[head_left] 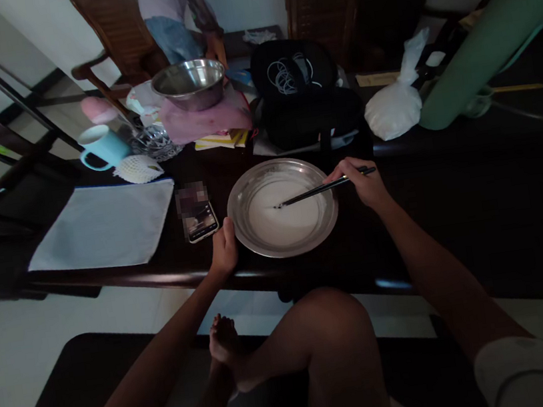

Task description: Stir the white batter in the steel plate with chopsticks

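On the dark table sits a wide metal basin (328,221) with white, milky liquid (285,225) in it. My right hand (363,182) is closed around a pair of dark chopsticks (315,191), their tips dipping into the liquid near its middle. At the basin's left edge, my left hand (224,247) grips the rim, its thumb up along the side and the other fingers mostly hidden. Just left of the basin lies a phone (201,227) with its screen lit and partly blurred out.
A pale zip pouch (108,226) lies left of the phone. Behind it are a light-blue mug (105,147) and a foam fruit net (138,169). A steel bowl (189,87), black case (310,117), tied bag of white powder (394,111) and green bottle (477,53) line the back. A person (169,16) stands beyond.
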The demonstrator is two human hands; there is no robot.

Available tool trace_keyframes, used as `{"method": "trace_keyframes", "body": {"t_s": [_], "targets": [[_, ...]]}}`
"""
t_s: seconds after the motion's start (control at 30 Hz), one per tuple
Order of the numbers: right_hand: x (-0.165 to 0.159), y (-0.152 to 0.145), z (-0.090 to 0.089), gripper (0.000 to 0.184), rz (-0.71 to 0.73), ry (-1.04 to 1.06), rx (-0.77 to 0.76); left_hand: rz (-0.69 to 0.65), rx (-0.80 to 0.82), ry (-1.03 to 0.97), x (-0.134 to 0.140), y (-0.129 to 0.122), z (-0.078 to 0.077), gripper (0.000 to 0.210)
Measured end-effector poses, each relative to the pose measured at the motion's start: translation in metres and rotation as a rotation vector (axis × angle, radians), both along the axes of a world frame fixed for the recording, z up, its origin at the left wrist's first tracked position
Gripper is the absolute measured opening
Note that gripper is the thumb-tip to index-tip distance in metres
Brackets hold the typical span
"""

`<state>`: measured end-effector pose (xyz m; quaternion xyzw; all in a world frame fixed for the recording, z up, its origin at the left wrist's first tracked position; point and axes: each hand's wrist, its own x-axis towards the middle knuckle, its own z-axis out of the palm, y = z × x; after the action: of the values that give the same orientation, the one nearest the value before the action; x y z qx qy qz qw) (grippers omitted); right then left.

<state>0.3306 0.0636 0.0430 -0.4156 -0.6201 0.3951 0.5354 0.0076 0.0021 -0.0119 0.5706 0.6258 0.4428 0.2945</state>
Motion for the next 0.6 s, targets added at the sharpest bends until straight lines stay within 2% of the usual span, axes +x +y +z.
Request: {"method": "trace_keyframes", "body": {"t_s": [0.1, 0.23, 0.43, 0.6], "targets": [[0.0007, 0.0, -0.001, 0.048, 0.025, 0.028, -0.006, 0.001, -0.001, -0.014, 0.0, -0.0002, 0.0001, 0.061], [-0.0006, -0.0017, 0.0014, 0.04, 0.083, 0.003, -0.023, 0.006, -0.001, -0.032, 0.0001, -0.0003, 0.0006, 0.06], [0.0009, 0.0005, 0.0012, 0.047, -0.007, 0.052, 0.016, 0.003, -0.002, -0.016, 0.0006, -0.0007, 0.0016, 0.062], [-0.002, -0.0016, 0.0019, 0.043, 0.08, 0.004, -0.025, 0.01, -0.007, -0.009, 0.0, -0.0003, 0.0001, 0.062]]}}
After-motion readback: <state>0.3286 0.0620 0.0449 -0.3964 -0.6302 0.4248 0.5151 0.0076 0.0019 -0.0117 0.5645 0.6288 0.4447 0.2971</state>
